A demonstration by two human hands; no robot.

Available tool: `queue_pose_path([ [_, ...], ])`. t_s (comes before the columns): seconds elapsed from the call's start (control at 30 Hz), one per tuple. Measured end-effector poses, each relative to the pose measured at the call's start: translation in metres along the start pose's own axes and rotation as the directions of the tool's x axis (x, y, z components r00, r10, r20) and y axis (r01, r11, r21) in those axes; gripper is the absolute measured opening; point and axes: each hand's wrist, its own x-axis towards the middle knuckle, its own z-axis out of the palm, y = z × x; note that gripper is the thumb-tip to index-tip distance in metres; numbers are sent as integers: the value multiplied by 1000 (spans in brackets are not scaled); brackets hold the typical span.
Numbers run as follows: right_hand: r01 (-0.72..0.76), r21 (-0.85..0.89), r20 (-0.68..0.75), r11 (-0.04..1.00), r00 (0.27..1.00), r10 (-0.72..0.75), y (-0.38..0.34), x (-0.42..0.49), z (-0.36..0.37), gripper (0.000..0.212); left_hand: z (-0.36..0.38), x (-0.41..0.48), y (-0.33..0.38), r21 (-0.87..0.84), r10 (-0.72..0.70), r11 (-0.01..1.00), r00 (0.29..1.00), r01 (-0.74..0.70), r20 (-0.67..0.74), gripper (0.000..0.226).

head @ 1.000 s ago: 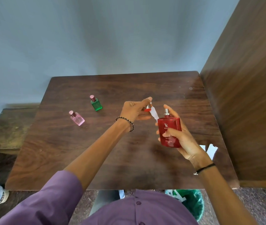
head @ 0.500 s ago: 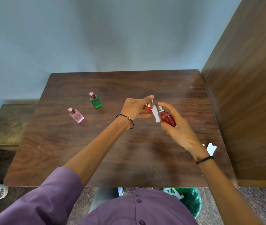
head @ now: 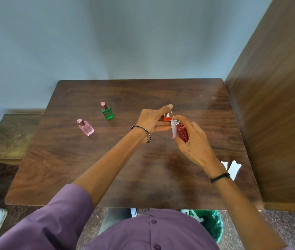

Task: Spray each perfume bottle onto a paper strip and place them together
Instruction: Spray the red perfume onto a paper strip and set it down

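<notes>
My right hand [head: 195, 141] grips a red perfume bottle [head: 182, 132], tilted with its silver nozzle pointing up and left. My left hand [head: 153, 120] pinches the bottle's red and silver cap [head: 167, 117] and a white paper strip [head: 173, 128], which hangs just in front of the nozzle. The two hands almost touch above the middle of the wooden table [head: 125, 168]. A green bottle [head: 108, 111] and a pink bottle [head: 86, 127] stand capped on the table's left half, a little apart from each other.
Two white paper strips [head: 233, 168] lie near the table's right edge, partly hidden by my right wrist. A tall wooden panel [head: 278, 105] rises along the right side. A lower bench [head: 8, 138] stands at the left, and a green bin [head: 209, 224] sits under the table's front edge.
My right hand turned the red bottle from face-on to edge-on and brought it up and left, until its nozzle met the strip. The left hand stayed nearly still.
</notes>
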Motion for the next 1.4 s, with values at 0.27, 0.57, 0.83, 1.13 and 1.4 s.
queue_pose_path([
  [0.27, -4, -52, -50, 999, 999, 2, -1, 1, 4, 47, 1, -2, -2, -15, -15, 1000, 1000, 15, -3, 49],
  [0.57, 1, -52, -67, 999, 998, -4, 4, 1, 11, 57, 1, -2, -5, -19, -13, 1000, 1000, 14, 1, 41],
  [0.83, -17, -104, -129, 994, 992, 4, 2, 0, 10, 55, 1, -3, -3, -22, 7, 1000, 1000, -7, -16, 43],
  [1.13, -27, -193, -90, 981, 996, 9, -1, -2, 6, 59, 3, -4, -5, -11, 27, 1000, 1000, -27, 3, 44],
  [1.4, -53, -136, -177, 989, 984, 28, -6, -5, 1, 64, 3, -4, -6, 8, 49, 999, 999, -49, -4, 33],
])
